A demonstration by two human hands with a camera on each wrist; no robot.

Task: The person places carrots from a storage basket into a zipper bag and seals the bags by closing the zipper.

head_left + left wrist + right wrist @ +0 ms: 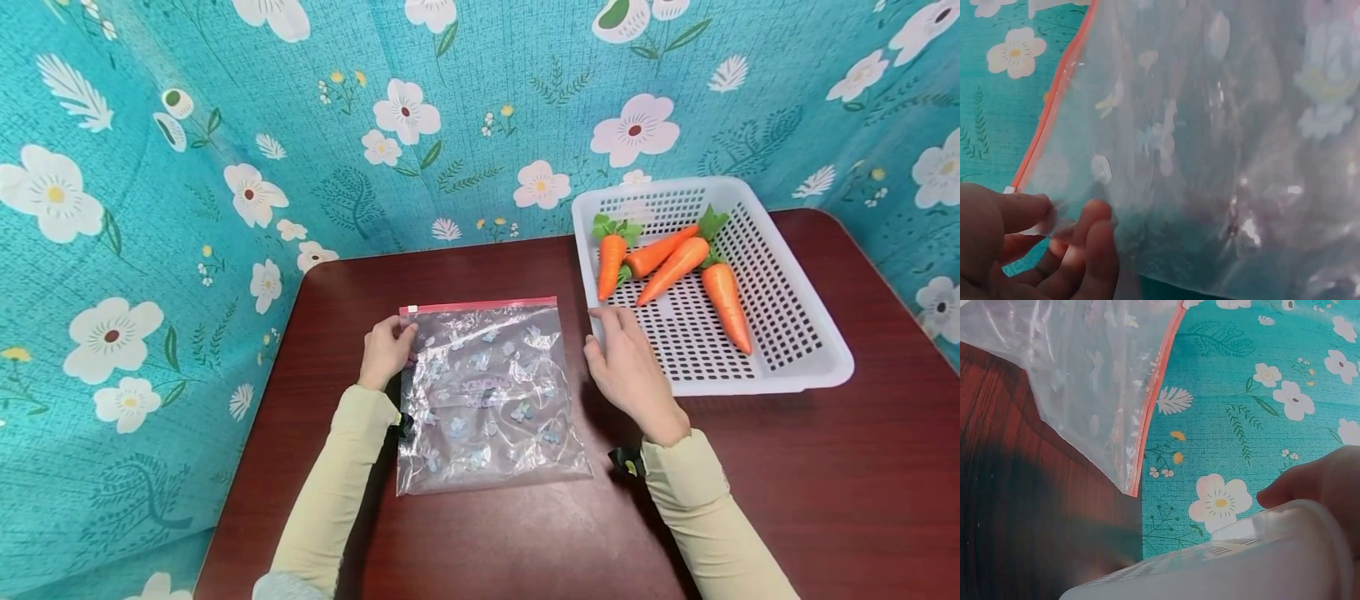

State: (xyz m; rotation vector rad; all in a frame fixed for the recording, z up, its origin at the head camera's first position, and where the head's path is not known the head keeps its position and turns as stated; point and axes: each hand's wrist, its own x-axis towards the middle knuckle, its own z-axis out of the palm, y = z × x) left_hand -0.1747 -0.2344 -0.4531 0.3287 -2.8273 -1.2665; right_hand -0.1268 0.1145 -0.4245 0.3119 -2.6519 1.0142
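Observation:
A clear zip bag (491,408) with a printed pattern and a red zip strip (480,305) lies on the table. My left hand (386,354) pinches the bag's upper left corner between thumb and fingers, just below the white slider (412,309). In the left wrist view, part of those fingers (1099,250) shows through the film. My right hand (630,367) holds the left rim of a white plastic basket (813,333), with the thumb (1272,495) on the outer side; the other fingers are mostly hidden in the right wrist view.
Inside the basket several orange carrots (675,271) with green tops lie towards the back left. The dark red-brown table (517,550) ends at a teal flowered cloth (465,150) hanging behind and at the left side.

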